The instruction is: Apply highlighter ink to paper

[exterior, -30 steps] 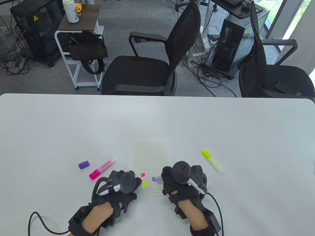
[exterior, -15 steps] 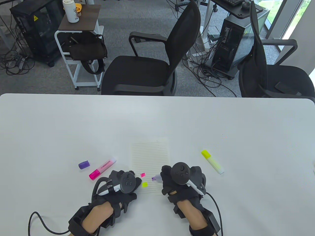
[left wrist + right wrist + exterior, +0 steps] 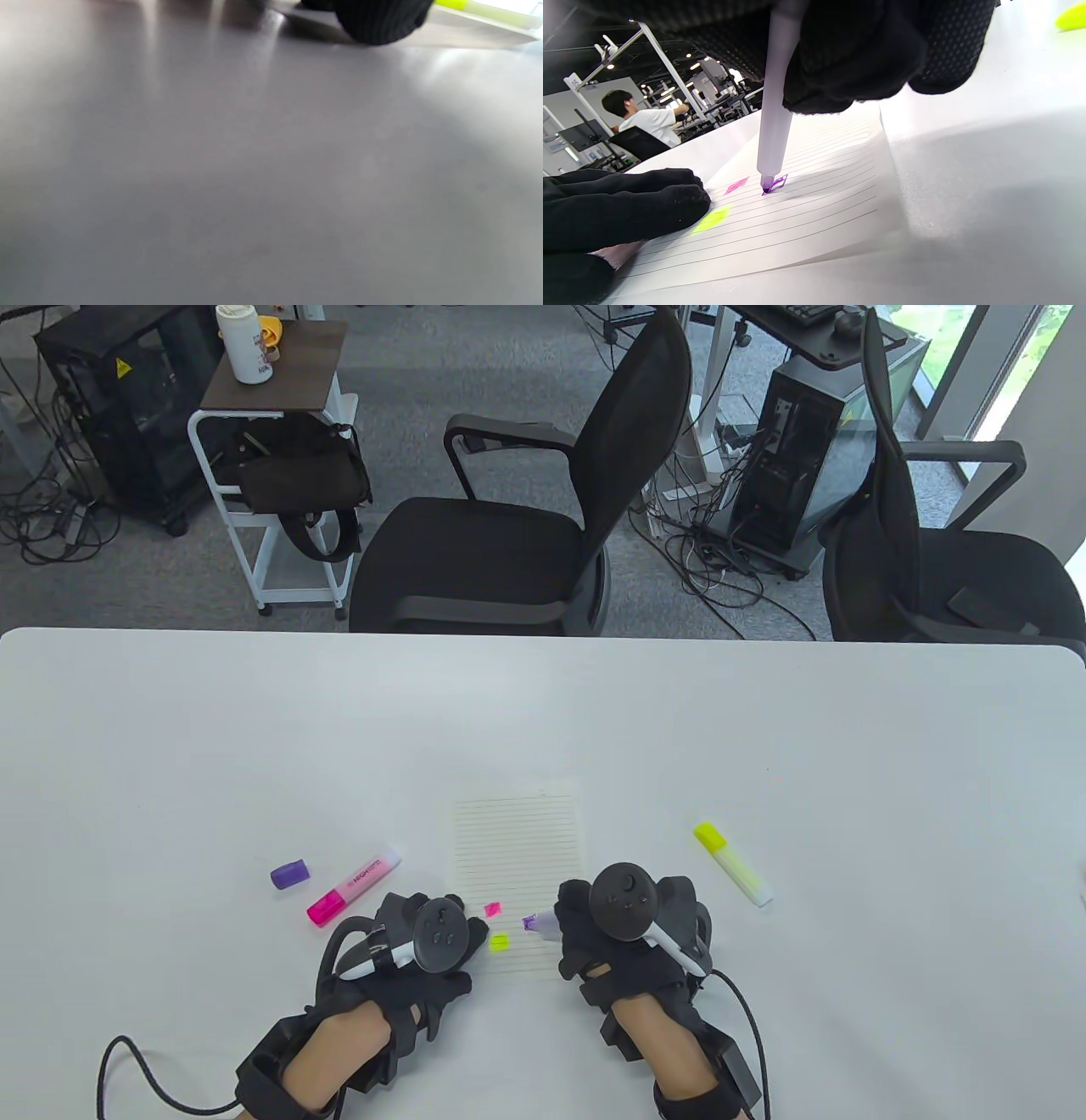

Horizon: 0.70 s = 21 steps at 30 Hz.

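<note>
A lined sheet of paper [image 3: 517, 848] [image 3: 814, 199] lies near the table's front edge, with small pink [image 3: 492, 909], yellow [image 3: 499, 941] and purple [image 3: 775, 184] ink patches on it. My right hand [image 3: 594, 929] grips an uncapped purple highlighter [image 3: 774, 123] [image 3: 543, 925], its tip touching the paper at the purple patch. My left hand [image 3: 441, 937] rests with its fingers [image 3: 628, 203] flat on the paper's left edge. In the left wrist view one gloved fingertip [image 3: 379, 21] shows against the blurred table.
A purple cap [image 3: 289, 873] and a capped pink highlighter [image 3: 353, 886] lie left of the paper. A capped yellow highlighter [image 3: 733, 864] [image 3: 483, 10] lies to its right. Office chairs [image 3: 517, 517] stand beyond the table's far edge. A person sits far off in the right wrist view.
The purple highlighter's tip has shifted slightly back and forth over the purple patch. My left hand has not moved.
</note>
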Each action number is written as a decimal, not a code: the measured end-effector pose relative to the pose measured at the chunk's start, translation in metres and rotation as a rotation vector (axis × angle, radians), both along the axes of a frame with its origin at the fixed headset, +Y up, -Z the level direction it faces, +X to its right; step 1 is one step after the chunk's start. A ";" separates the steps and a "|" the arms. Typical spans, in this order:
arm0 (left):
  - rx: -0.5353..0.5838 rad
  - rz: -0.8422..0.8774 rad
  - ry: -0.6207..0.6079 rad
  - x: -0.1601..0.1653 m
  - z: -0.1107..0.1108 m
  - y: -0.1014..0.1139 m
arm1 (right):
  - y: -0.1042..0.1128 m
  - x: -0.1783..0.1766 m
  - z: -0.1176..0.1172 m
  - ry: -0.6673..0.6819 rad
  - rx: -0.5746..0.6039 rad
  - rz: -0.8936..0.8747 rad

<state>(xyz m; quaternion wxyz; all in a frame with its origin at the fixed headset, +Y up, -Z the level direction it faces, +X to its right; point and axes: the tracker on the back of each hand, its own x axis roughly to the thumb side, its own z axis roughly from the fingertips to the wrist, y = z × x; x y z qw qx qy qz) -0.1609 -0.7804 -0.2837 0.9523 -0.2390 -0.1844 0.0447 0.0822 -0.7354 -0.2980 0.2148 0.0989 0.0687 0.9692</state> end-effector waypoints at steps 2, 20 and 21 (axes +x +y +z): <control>0.000 0.000 0.000 0.000 0.000 0.000 | -0.001 0.000 0.000 -0.008 0.025 -0.006; -0.001 0.001 0.000 0.000 0.000 -0.001 | 0.001 0.002 -0.001 0.001 -0.008 0.003; -0.001 0.001 -0.001 0.000 0.000 -0.001 | 0.000 0.002 -0.001 -0.001 -0.001 -0.001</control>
